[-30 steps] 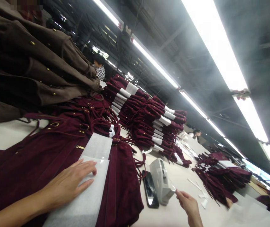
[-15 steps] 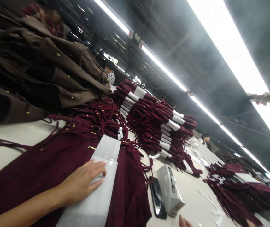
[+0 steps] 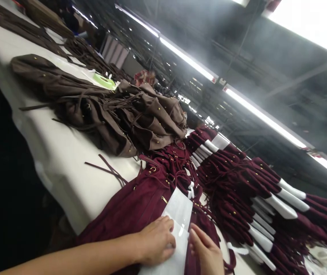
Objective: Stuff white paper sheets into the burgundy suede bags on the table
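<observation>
Low in the frame, the left hand (image 3: 155, 240) and right hand (image 3: 206, 253) press flat, grasping nothing, on white wrapping sheets (image 3: 177, 221) over one maroon bag (image 3: 135, 206); wrapped maroon bags (image 3: 255, 191) pile at right; unwrapped brown bags (image 3: 117, 114) wait upper left.

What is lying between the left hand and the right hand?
In the head view, a strip of the white paper sheet lies between the left hand and the right hand. Both hands rest on it, over the burgundy bag.
</observation>
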